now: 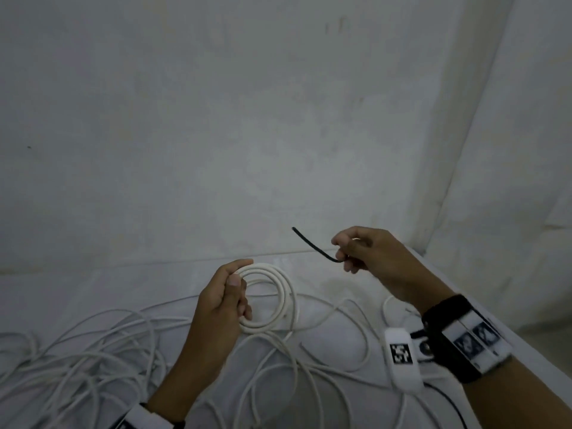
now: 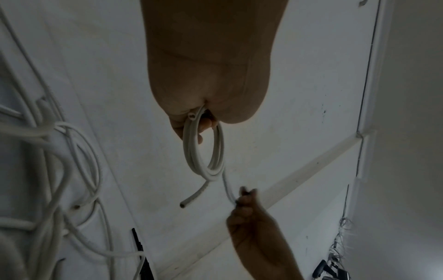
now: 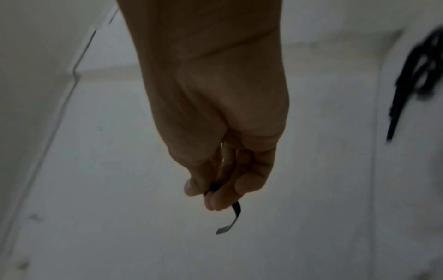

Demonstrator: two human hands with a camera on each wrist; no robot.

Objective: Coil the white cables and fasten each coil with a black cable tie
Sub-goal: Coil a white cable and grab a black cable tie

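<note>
The left hand (image 1: 221, 300) holds one finished coil (image 1: 272, 300) of white cable, fingers (image 1: 244, 308) clamped round its near side, above the surface (image 1: 173, 274). Just right of the coil, the right hand (image 1: 368, 252) has its fingers (image 1: 342, 239) pinched on a black cable tie (image 1: 312, 244), free end pointing up and away. The tie is not yet round the coil (one cut end hangs loose below it). Below and left of the coil, a tangle of loose cables (image 1: 93, 360) lies uncoiled; most of the job appears left.
</note>
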